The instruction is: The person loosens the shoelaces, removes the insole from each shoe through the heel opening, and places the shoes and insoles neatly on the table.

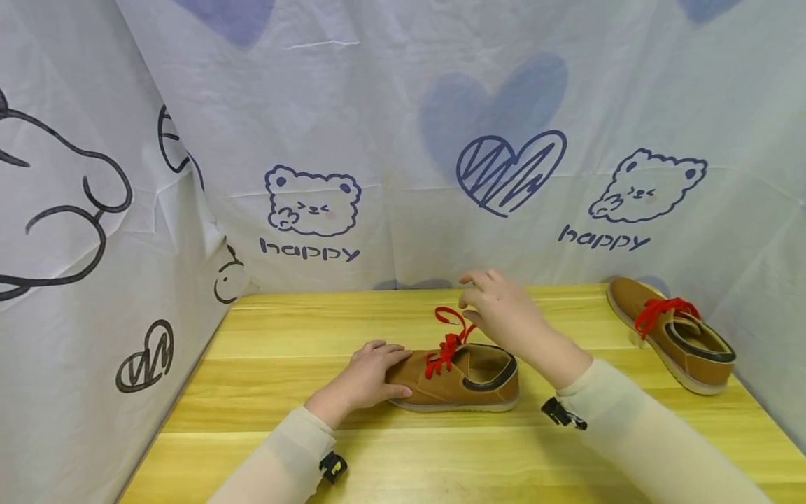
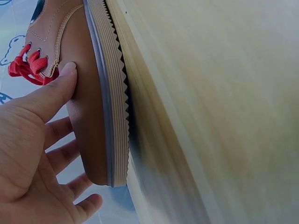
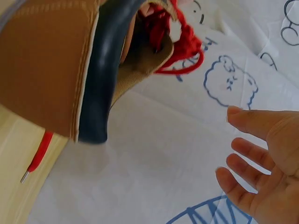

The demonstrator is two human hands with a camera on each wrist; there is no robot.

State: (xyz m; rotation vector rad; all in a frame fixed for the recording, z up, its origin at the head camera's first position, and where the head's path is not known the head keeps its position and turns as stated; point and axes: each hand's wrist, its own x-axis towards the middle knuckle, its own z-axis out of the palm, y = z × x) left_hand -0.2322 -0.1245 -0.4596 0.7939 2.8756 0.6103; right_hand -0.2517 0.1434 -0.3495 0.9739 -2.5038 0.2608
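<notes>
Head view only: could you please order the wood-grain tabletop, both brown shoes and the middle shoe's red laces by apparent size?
Wood-grain tabletop
Middle brown shoe, right brown shoe: too alike to rank
Middle shoe's red laces

Blue "happy" (image 1: 310, 250) on white cloth (image 1: 390, 105), above and left of the fingers of the left hand (image 1: 365, 378). Second "happy" (image 1: 603, 238), same cloth, above and right of the fingers of the right hand (image 1: 510, 315). Right wrist view: blue letters (image 3: 210, 41) above the fingers, part-hidden by red laces (image 3: 186, 49).
</notes>
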